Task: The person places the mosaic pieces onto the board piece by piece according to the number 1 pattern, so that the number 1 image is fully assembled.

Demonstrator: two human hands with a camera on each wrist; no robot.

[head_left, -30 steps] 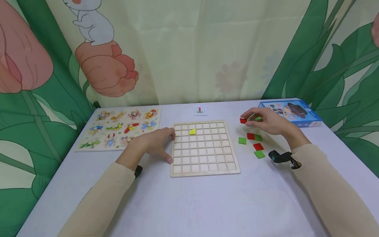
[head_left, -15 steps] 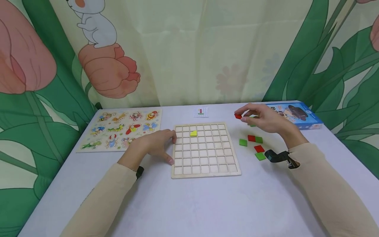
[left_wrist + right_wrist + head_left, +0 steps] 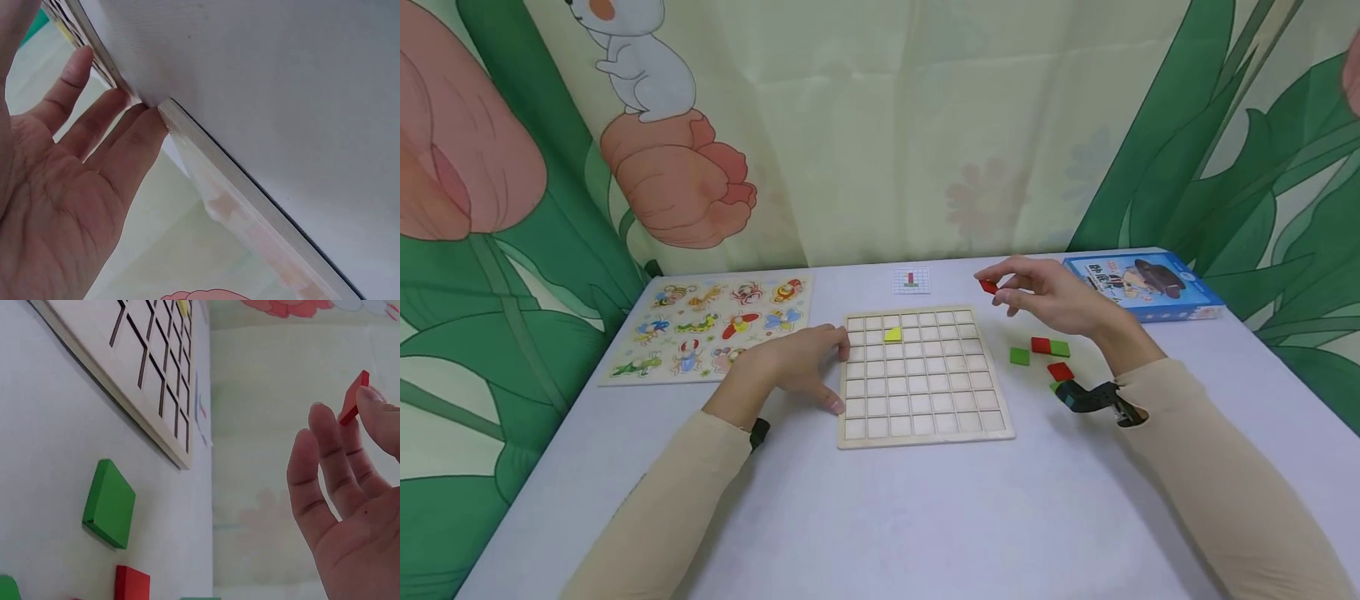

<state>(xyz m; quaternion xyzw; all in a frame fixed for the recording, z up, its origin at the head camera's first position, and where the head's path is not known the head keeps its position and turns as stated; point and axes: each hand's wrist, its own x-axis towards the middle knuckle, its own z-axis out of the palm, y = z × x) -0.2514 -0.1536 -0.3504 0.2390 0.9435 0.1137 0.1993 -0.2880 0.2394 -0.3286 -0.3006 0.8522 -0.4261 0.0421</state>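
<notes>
**Red tile held past the board's far right corner**

The small, flat, square red tile (image 3: 988, 286) is tipped, up in the air, pinched by the right hand's (image 3: 1043, 293) thumb and fingers. It looks square, so no side is the long side. The pale wooden grid board (image 3: 925, 387) lies left of those fingers and nearer the person. The left hand (image 3: 801, 364) grips nothing; its thumb and fingers touch the board's left edge. 1 bright yellow piece (image 3: 892, 335) sits in the grid. 5 red and green tiles (image 3: 1019, 357) lie on the white bench (image 3: 925, 525), right of the board.
</notes>
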